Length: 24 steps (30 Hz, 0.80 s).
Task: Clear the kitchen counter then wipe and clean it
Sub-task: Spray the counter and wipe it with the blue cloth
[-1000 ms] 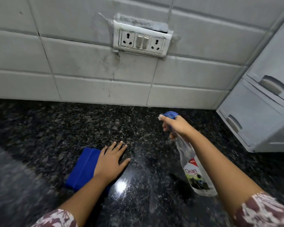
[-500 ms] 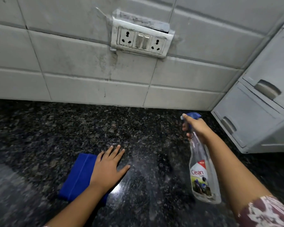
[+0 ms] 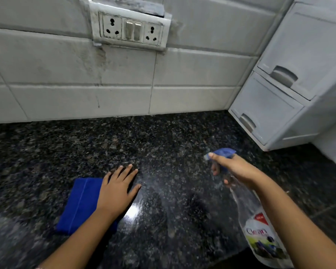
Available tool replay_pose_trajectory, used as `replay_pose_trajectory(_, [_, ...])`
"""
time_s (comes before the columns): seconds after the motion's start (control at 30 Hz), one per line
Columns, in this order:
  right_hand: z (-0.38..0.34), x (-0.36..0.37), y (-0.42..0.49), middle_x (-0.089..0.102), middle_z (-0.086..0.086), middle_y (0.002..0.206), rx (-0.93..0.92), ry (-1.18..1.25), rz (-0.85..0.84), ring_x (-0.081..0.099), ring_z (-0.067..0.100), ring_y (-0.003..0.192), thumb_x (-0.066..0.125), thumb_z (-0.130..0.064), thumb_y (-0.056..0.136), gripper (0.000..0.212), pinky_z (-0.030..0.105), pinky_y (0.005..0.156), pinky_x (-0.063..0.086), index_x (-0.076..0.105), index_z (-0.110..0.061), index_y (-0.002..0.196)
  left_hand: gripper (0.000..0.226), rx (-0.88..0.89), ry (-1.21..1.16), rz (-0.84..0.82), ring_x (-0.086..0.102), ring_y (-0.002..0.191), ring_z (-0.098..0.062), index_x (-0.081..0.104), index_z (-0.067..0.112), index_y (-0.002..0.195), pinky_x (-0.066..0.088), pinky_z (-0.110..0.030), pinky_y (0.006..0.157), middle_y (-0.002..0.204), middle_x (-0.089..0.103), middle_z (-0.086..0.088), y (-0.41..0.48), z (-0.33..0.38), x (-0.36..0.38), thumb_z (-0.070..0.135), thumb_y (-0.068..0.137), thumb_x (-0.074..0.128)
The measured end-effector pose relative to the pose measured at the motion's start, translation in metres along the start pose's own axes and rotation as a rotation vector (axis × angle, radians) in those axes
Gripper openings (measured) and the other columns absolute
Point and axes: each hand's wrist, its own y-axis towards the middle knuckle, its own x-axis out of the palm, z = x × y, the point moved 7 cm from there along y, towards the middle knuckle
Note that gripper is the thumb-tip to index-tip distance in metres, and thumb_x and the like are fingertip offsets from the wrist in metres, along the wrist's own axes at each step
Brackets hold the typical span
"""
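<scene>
The black speckled granite counter fills the lower view, wet and shiny near the middle. A folded blue cloth lies flat on it at the lower left. My left hand rests palm down with fingers spread, covering the cloth's right edge and touching the counter. My right hand is closed around the neck of a clear spray bottle with a blue trigger head, held above the counter at the right, nozzle pointing left.
A white tiled wall with a grimy socket and switch plate stands behind the counter. A white plastic drawer unit sits on the counter at the right, close behind the bottle.
My right hand carried the spray bottle further right and the view tilted slightly. My left hand stays flat on the cloth. More fine spray shows on the counter.
</scene>
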Motion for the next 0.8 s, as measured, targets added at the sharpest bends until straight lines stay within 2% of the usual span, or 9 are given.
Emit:
replay_pose_trajectory(0.1, [0.030,0.021,-0.028,0.057,0.017,0.063,0.062,-0.011,-0.069,0.046,0.024,0.044,0.058,-0.050,0.086,0.054,0.026,0.043,0.038,0.060,0.004,0.082,0.071,-0.020,0.034,-0.034,0.010,0.147,-0.014,0.021,0.033,0.151,0.011,-0.040,0.117,0.160,0.014,0.010,0.000,0.005,-0.001,0.069,0.091,0.013])
replay_pose_trajectory(0.23, [0.061,0.023,-0.057,0.058,0.018,0.070,0.124,0.046,-0.097,0.051,0.025,0.049,0.062,-0.045,0.086,0.049,0.025,0.042,0.038,0.062,0.003,0.081,0.064,0.006,0.009,-0.041,0.011,0.147,-0.015,0.017,0.028,0.152,0.013,-0.038,0.118,0.160,0.014,0.007,0.002,0.027,-0.002,0.057,0.097,0.031])
replay_pose_trajectory(0.3, [0.071,0.004,-0.065,0.058,0.019,0.072,0.115,0.120,0.009,0.052,0.018,0.049,0.062,-0.040,0.086,0.035,0.023,0.041,0.036,0.066,-0.007,0.077,0.063,0.060,-0.049,-0.036,0.014,0.147,-0.015,0.021,0.027,0.151,0.017,-0.037,0.117,0.159,0.019,0.006,0.002,0.042,0.001,0.054,0.097,0.036])
replay_pose_trajectory(0.37, [0.077,-0.023,-0.066,0.058,0.016,0.069,0.110,0.184,0.151,0.049,0.022,0.050,0.060,-0.038,0.089,0.027,0.022,0.042,0.034,0.069,-0.016,0.076,0.060,0.115,-0.100,-0.021,0.020,0.145,-0.015,0.028,0.027,0.149,0.021,-0.036,0.115,0.157,0.025,0.006,0.002,0.055,0.001,0.050,0.096,0.042])
replay_pose_trajectory(0.43, [0.084,-0.048,-0.065,0.057,0.013,0.063,0.138,0.218,0.252,0.044,0.022,0.042,0.059,-0.041,0.090,0.034,0.021,0.040,0.033,0.066,-0.009,0.078,0.057,0.164,-0.130,-0.017,0.024,0.144,-0.017,0.034,0.025,0.148,0.024,-0.037,0.114,0.155,0.030,0.005,0.003,0.070,0.002,0.046,0.096,0.046])
replay_pose_trajectory(0.5, [0.086,-0.063,-0.062,0.055,0.014,0.057,0.173,0.201,0.282,0.042,0.021,0.036,0.060,-0.045,0.089,0.046,0.022,0.038,0.034,0.060,0.000,0.075,0.056,0.197,-0.140,-0.029,0.027,0.143,-0.018,0.036,0.025,0.147,0.026,-0.038,0.114,0.154,0.032,0.004,0.005,0.086,0.003,0.045,0.096,0.047])
replay_pose_trajectory(0.63, [0.077,-0.080,-0.055,0.061,0.015,0.065,0.109,0.137,0.299,0.047,0.023,0.041,0.063,-0.050,0.085,0.059,0.023,0.040,0.037,0.062,0.009,0.083,0.054,0.286,-0.139,-0.057,0.030,0.141,-0.018,0.039,0.026,0.145,0.027,-0.036,0.114,0.152,0.035,0.005,0.020,0.127,0.004,0.045,0.095,0.048])
replay_pose_trajectory(0.73, [0.067,-0.104,-0.059,0.063,0.012,0.072,0.036,0.169,0.400,0.049,0.026,0.050,0.063,-0.046,0.087,0.046,0.026,0.041,0.039,0.067,-0.002,0.098,0.053,0.391,-0.144,-0.102,0.033,0.138,-0.016,0.040,0.027,0.143,0.030,-0.033,0.112,0.151,0.037,0.005,0.036,0.175,0.006,0.046,0.094,0.047])
replay_pose_trajectory(0.8, [0.059,-0.129,-0.063,0.063,0.010,0.074,-0.015,0.212,0.496,0.052,0.026,0.057,0.063,-0.045,0.087,0.038,0.029,0.045,0.041,0.069,-0.011,0.102,0.053,0.472,-0.149,-0.143,0.037,0.135,-0.016,0.041,0.026,0.142,0.033,-0.030,0.110,0.149,0.039,0.005,0.048,0.219,0.009,0.046,0.093,0.048])
